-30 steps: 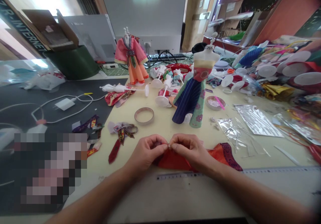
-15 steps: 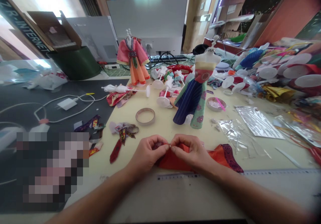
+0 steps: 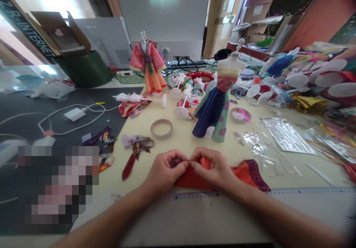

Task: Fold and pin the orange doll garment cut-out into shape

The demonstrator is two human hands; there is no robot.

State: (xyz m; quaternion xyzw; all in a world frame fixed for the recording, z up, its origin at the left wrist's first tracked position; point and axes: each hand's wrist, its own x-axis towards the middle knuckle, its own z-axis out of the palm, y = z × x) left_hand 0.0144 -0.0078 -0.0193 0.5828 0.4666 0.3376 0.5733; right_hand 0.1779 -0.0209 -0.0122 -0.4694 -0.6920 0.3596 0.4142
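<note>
A piece of orange-red cloth [image 3: 241, 172] with a dark purple patterned border lies in front of me, part of it under my hands. My left hand [image 3: 168, 170] pinches its upper edge between thumb and forefinger. Fingertip to fingertip with it, my right hand [image 3: 213, 166] is closed in a pinch on the same edge. A tiny speck shows between the fingertips, too small to name. Below the cloth, a clear ruler [image 3: 300, 191] lies along the table. Just beyond my hands stands a dress form [image 3: 230, 68] in a blue and green skirt [image 3: 210, 111].
Left of my hands are patterned ribbon scraps [image 3: 136, 148] and a roll of tape [image 3: 161, 128]. A second dressed form [image 3: 147, 62] stands before the monitor [image 3: 164, 20]. Clear plastic packets [image 3: 261, 148] and a round dish [image 3: 239, 115] lie right, beside a heap of white-based figures [image 3: 319, 73].
</note>
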